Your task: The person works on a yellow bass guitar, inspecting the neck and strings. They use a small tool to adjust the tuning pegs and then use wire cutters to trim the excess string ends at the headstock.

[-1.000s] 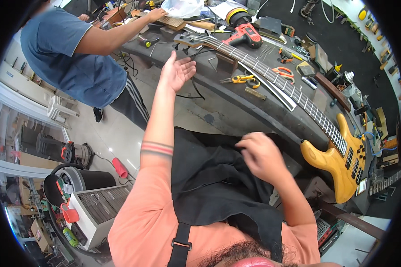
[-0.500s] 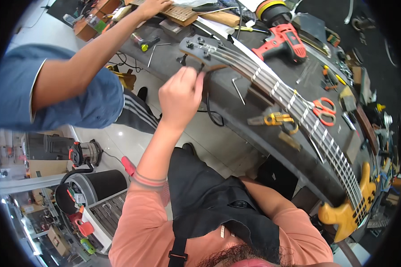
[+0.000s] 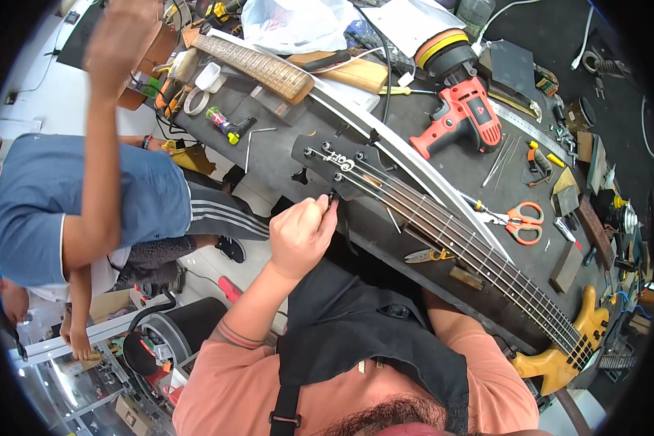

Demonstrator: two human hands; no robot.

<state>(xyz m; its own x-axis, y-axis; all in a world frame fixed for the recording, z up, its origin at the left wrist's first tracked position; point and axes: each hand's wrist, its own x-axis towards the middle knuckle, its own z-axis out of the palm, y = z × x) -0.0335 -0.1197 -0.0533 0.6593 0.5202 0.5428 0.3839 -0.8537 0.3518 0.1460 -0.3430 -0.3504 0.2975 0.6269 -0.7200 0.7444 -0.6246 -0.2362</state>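
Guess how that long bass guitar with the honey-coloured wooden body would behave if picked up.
The honey-coloured wooden bass guitar would probably stay stiff, since its long fretted neck looks solid. It would likely feel heaviest toward the broad body. The small metal tuning posts on the dark headstock may snag or get knocked.

Bass body [image 3: 548, 365]: wood, smooth, clear glossy finish.
Headstock [image 3: 352, 166]: smooth, low sheen; material under the finish cannot be told.
Strings [image 3: 487, 263]: bare metal, bright.
Loose neck [image 3: 258, 65]: wood, satin look.
Polisher [image 3: 476, 109]: moulded plastic casing, smooth, slight shine.
Scissors [image 3: 522, 227]: plastic grips, shiny metal blades.
Ruler [image 3: 530, 128]: metal, smooth, dull.
Hex key [image 3: 250, 149]: metal, smooth.
Bag [image 3: 291, 25]: thin plastic film, creased, part see-through.
Sheet [image 3: 407, 29]: paper, matt.
Bench [image 3: 275, 154]: matt, scuffed.
Apron [image 3: 349, 312]: cloth, matt, creased.
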